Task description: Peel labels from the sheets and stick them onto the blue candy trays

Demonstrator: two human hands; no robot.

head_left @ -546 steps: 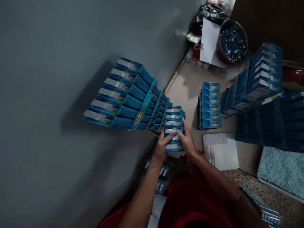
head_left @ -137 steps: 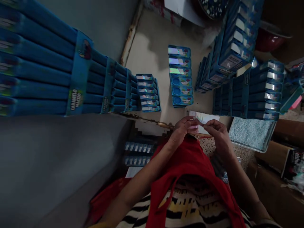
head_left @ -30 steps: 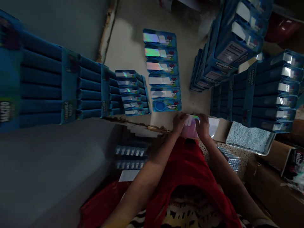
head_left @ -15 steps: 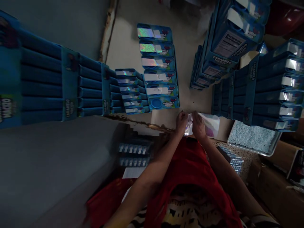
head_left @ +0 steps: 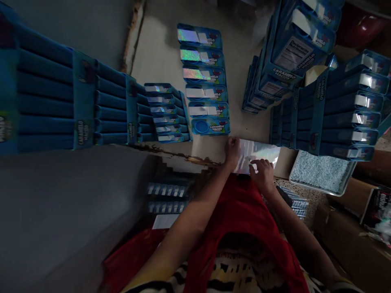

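A shiny holographic sheet (head_left: 259,151) lies at the front edge of the table (head_left: 210,148). My left hand (head_left: 233,152) has its fingers closed on the sheet's left end. Over the lower middle of the sheet is my right hand (head_left: 263,173), its thumb and index finger bent towards each other; whether something small is between them cannot be made out. Just beyond my left hand stands a row of blue boxes (head_left: 218,126) with shiny strips on their tops.
Long stacks of blue boxes stand at the left (head_left: 111,116) and right (head_left: 336,118). Taller blue boxes (head_left: 293,53) rise at the back right. A metal tray (head_left: 319,173) of pale blue pieces lies at the right, near cardboard boxes (head_left: 339,232). More packs (head_left: 166,190) sit below the table.
My right hand has moved right and down, away from my left hand, uncovering more of the sheet. My left hand stays at the sheet's left end. The view has shifted slightly.
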